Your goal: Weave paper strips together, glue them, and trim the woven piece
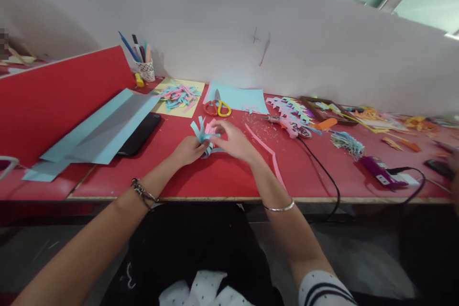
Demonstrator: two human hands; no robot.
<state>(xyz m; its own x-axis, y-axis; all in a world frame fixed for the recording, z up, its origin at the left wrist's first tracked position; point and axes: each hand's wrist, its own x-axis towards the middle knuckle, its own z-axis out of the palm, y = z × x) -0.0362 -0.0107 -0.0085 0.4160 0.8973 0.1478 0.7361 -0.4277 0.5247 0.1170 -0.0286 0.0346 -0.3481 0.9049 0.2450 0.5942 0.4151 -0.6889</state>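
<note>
My left hand (191, 150) is closed on a small bundle of light blue paper strips (201, 129), whose loose ends fan out above the fingers. At its right, my right hand (234, 141) bends its thumb and fingers around the pink and blue part of the same bundle. The fingers partly hide where the strips meet. A long pink paper strip (263, 146) lies on the red table right of my hands. Behind them, scissors (217, 107) with red and yellow handles rest at the edge of a light blue sheet (240, 98).
Blue paper sheets (107, 129) and a black phone (143, 136) lie left. Cut strips (179, 95) pile on yellow paper beside a pen cup (146, 71). Right are a pink glue gun (287, 124) with a cord, fringed paper (347, 143) and a purple power strip (382, 172).
</note>
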